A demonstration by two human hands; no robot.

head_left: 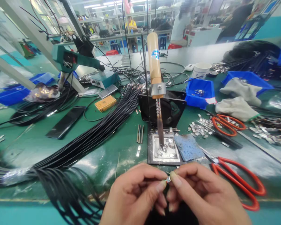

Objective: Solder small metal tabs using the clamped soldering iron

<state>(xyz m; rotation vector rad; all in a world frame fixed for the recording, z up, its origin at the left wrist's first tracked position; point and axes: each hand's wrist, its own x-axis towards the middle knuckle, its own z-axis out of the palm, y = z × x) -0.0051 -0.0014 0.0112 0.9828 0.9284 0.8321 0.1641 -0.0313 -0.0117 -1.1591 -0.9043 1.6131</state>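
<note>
I see both hands low at the near edge of the green worktop (37, 143). The left hand (133, 197) and right hand (201, 195) meet fingertip to fingertip, each pinched shut with thumb and forefinger on one small, shiny metal clip (168, 179). The clip sits between the two thumb tips, just in front of the tray; its exact shape is too small for me to tell.

Directly beyond the hands lies a flat, square metal tray (152, 156), dull silver inside a dark rim, holding several more small bright pieces. A soldering iron (154, 65) stands upright over it in a metal clamp, with a smooth tan cylindrical handle and a dark, perforated shaft whose tip reaches down into the tray. A blue, rough-textured sponge (188, 147) lies touching the tray's right side. Behind the iron stands a black square fan (175, 109).

To the left, a long bundle of thin black cables (96, 134) runs diagonally across the worktop, glossy and round in section. To the right, red-handled scissors (239, 182) lie near the right hand, a second pair (227, 125) farther back beside a scatter of metal pieces (199, 128). A blue plastic bin (199, 90) and grey cloth gloves (239, 100) sit beyond.
</note>
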